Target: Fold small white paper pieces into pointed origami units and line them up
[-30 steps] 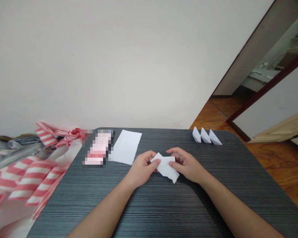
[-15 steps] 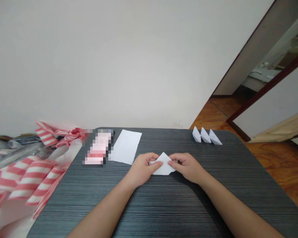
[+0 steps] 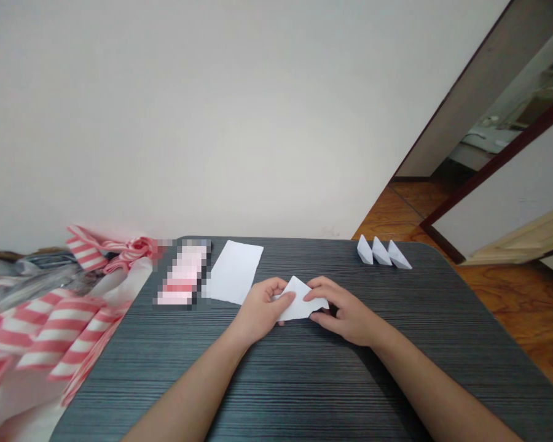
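Observation:
A small folded white paper [image 3: 298,305] with a pointed top sits just above the dark striped table [image 3: 304,380], near its middle. My left hand [image 3: 261,310] pinches its left side with thumb and fingers closed. My right hand [image 3: 343,310] grips its right side, thumb on top and fingers curled under. A flat white sheet of paper [image 3: 234,272] lies behind my left hand. Three finished folded paper boats [image 3: 383,253] stand in a row at the far right corner.
A blurred pink and white object [image 3: 183,274] lies left of the sheet. Red and white striped plastic bags [image 3: 41,325] are heaped off the table's left edge. A white wall is behind, wooden floor and a doorway [image 3: 502,147] to the right.
The folded paper has been turned and flattened from a crumpled slanted piece into a pointed shape, and both hands have shifted slightly up the table while keeping their grip on it.

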A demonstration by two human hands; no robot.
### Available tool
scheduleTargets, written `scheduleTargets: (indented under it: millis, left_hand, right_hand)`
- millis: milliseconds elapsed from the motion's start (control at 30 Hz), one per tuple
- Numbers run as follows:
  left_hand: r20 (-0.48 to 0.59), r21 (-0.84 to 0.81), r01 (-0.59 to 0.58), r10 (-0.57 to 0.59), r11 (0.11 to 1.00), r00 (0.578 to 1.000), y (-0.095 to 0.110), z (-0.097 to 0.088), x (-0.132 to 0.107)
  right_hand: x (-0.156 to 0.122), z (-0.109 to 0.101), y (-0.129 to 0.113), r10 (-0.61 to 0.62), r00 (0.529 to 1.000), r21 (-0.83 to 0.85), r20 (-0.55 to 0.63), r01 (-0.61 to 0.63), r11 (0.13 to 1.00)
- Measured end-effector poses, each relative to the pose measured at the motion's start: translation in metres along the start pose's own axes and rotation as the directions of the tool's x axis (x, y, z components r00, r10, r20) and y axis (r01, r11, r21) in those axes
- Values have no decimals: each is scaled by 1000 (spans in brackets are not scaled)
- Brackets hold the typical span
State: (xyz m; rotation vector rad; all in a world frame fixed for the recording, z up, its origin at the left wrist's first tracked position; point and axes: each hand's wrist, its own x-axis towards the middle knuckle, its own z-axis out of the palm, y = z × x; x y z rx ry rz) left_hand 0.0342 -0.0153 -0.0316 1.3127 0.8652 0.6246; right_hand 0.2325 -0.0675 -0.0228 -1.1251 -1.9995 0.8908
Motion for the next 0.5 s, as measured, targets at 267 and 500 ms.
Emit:
scheduleTargets:
  millis: [267, 500]
  left_hand:
    - [35, 82, -9, 7, 997, 999, -1, -1, -2]
    - [45, 8, -1, 0, 1000, 999, -2, 0, 1]
  right_hand:
    - [2, 1, 7, -51, 999, -42, 13, 52, 998]
    - [-2, -3, 10, -97, 995, -86, 12, 97, 992]
